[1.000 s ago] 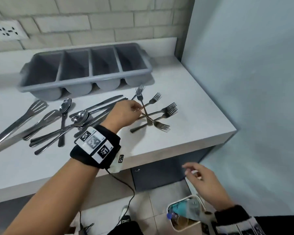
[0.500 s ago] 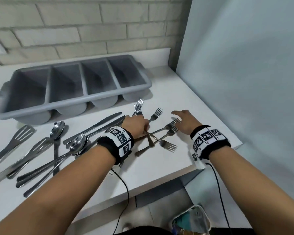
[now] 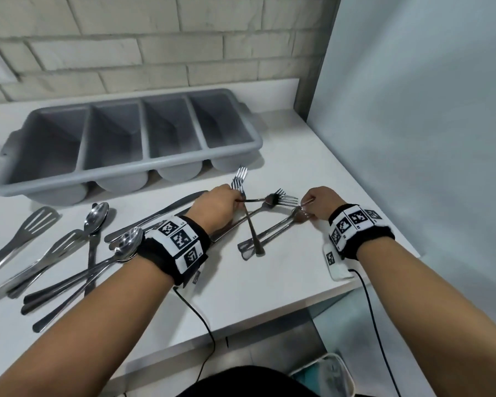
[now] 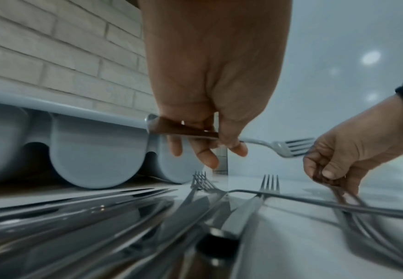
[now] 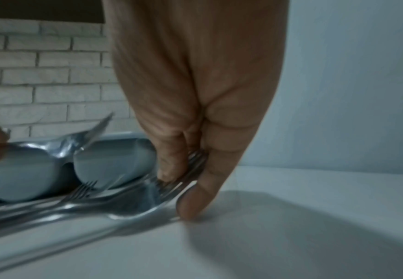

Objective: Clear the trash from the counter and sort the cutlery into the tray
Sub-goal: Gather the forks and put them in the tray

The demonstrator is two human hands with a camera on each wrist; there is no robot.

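Observation:
A grey four-compartment tray point(image 3: 121, 167) stands at the back of the white counter. In front of it lie crossed forks. My left hand point(image 3: 235, 200) grips one fork point(image 3: 279, 199) by its handle and holds it off the counter, tines pointing right; the same fork point(image 4: 289, 149) shows in the left wrist view. My right hand point(image 3: 305, 209) pinches the heads of two forks point(image 3: 269, 232) that lie side by side, and their tines point(image 5: 184, 177) sit between thumb and fingers. Another fork point(image 3: 248, 213) lies under them, tines toward the tray.
Knives point(image 3: 166, 209), spoons point(image 3: 98, 216) and slotted tongs point(image 3: 38, 224) lie in a heap on the counter's left half. A grey wall closes the right side. The counter's front edge runs close below my wrists, and a bin point(image 3: 327, 376) stands on the floor beyond it.
My right hand came up from the bin on the floor to the counter and pinched the two fork heads. My left hand lifted one fork by its handle.

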